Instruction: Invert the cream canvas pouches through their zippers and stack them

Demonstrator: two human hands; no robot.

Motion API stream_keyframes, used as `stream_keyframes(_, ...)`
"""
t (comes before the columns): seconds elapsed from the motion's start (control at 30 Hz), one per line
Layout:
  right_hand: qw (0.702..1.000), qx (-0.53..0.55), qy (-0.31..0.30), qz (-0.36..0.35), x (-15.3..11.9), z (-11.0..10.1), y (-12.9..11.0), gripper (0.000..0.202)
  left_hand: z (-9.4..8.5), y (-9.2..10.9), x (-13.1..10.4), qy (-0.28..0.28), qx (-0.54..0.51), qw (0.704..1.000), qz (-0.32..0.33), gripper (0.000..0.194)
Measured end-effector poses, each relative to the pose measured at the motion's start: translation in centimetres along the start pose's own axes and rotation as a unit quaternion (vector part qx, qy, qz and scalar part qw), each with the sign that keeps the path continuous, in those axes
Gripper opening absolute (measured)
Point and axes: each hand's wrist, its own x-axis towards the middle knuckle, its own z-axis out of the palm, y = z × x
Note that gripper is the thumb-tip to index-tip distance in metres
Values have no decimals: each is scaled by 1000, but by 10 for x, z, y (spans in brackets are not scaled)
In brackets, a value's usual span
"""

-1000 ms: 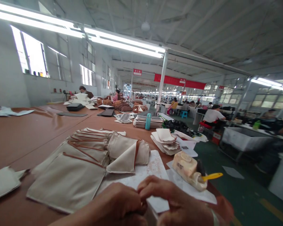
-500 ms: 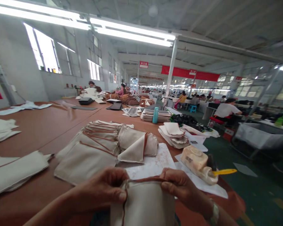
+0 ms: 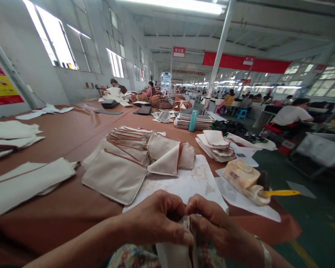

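Low in the view, above a flowered garment, a cream fabric piece (image 3: 171, 253) with a dark brown edge hangs between both hands. My left hand (image 3: 159, 217) pinches its upper part, thumb along the front. Close against it, my right hand (image 3: 212, 219) has its fingers closed on the same piece near the brown edge. The fingers hide much of the top. Just beyond lies a white sheet (image 3: 181, 186) with brownish stains. Behind the left hand is a pile of cream pieces (image 3: 114, 175) with brown edging, one corner folded over.
A stained plastic container (image 3: 241, 175) with a yellow-handled tool (image 3: 281, 192) sits at the right table edge. More cream pieces (image 3: 30, 182) lie left. A blue bottle (image 3: 193, 121) stands beside stacked panels (image 3: 181, 122). People sit farther back.
My hands have come together, and the cream piece has turned from broad and facing me to narrow and edge-on. The view has tilted down and shifted left.
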Motion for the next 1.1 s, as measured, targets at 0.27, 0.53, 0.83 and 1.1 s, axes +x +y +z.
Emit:
stream_keyframes(0.27, 999, -19, 43, 8, -1, -2, 15, 34, 0, -1, 14, 21, -70, 997, -25, 30)
stream_keyframes(0.53, 997, 57, 22, 38, 8, -11, 15, 40, 6, -2, 25, 62, -19, 998, -24, 14)
stream_keyframes(0.83, 989, 93, 48, 108, 15, -13, 27, 24, -2, -12, 34, 82, 67, 994, -31, 13)
stream_keyframes(1.1, 990, 71, 88, 81, 8, -3, 37, 10, -2, -22, 35, 60, 85, 993, -61, 14)
